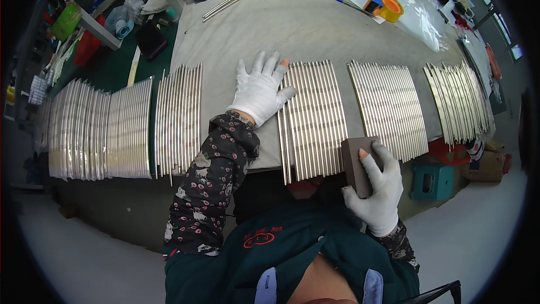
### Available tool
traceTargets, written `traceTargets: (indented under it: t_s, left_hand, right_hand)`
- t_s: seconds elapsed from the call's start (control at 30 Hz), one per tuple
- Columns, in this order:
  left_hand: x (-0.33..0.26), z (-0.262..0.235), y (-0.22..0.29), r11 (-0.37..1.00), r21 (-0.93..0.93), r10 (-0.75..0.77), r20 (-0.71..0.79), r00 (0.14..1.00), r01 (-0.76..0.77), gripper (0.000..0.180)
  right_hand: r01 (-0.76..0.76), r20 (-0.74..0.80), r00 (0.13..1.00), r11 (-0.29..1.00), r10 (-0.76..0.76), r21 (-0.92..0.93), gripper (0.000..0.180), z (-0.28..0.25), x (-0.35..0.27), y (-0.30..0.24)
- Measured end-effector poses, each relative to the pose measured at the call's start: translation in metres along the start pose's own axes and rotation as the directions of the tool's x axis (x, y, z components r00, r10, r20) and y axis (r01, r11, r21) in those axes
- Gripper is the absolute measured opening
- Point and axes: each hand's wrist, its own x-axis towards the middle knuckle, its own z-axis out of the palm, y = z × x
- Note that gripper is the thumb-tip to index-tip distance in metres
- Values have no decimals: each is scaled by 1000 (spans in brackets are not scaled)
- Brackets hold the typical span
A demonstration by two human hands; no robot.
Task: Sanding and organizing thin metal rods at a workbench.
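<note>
While the gloved left hand [261, 87] lies flat, fingers spread, at the ten o'clock edge of the middle batch of metal rods [320, 121], the gloved right hand [381, 188] has its fingers and thumb clamped on a brown block [353, 163] at that batch's five o'clock corner. From where I stand, the work looks partway along: rods lie side by side in batches, one neighbour [388, 110] at three o'clock and another [180, 115] at nine, though I cannot tell which are finished. The middle batch I'd judge unfinished. Its rods run lengthwise from twelve to six, leaning slightly toward eleven and five; the block's long axis points much the same way, by the near edge of the tabletop [242, 36].
</note>
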Motion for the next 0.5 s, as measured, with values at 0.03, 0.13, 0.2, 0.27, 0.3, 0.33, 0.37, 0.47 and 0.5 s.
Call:
traceTargets:
  t_s: [0.03,0.13,0.2,0.27,0.3,0.33,0.37,0.47,0.5]
  left_hand:
    - [1,0,5,997,70,-23,-24,999,24,62]
    - [1,-1,17,975,213,-52,-42,998,60,60]
    - [-5,2,25,954,300,51,-95,994,-21,59]
    - [-14,10,43,956,257,171,-82,982,-145,59]
    - [-22,9,58,960,182,222,-32,975,-212,61]
    - [-31,4,73,957,107,270,12,963,-269,62]
    - [-42,5,87,936,26,350,19,937,-350,64]
    - [-59,9,115,888,-102,451,-3,893,-449,68]
    - [-61,9,121,869,-155,473,-28,881,-471,69]
  right_hand:
    - [-29,-3,1000,1000,29,1,71,-2,0,1]
    - [-54,-35,998,998,55,21,68,-3,-3,8]
    - [-75,-40,996,996,76,45,67,-5,-2,9]
    - [-68,-75,995,997,70,26,67,-7,-3,14]
    - [-78,-94,992,997,80,30,68,-7,-5,17]
    - [-76,-99,992,997,79,32,68,-8,-7,19]
    - [-85,-111,990,996,87,23,68,-10,-9,22]
    - [-104,-134,985,995,104,9,70,-14,-15,29]
    - [-97,-174,980,995,96,0,70,-15,-17,32]
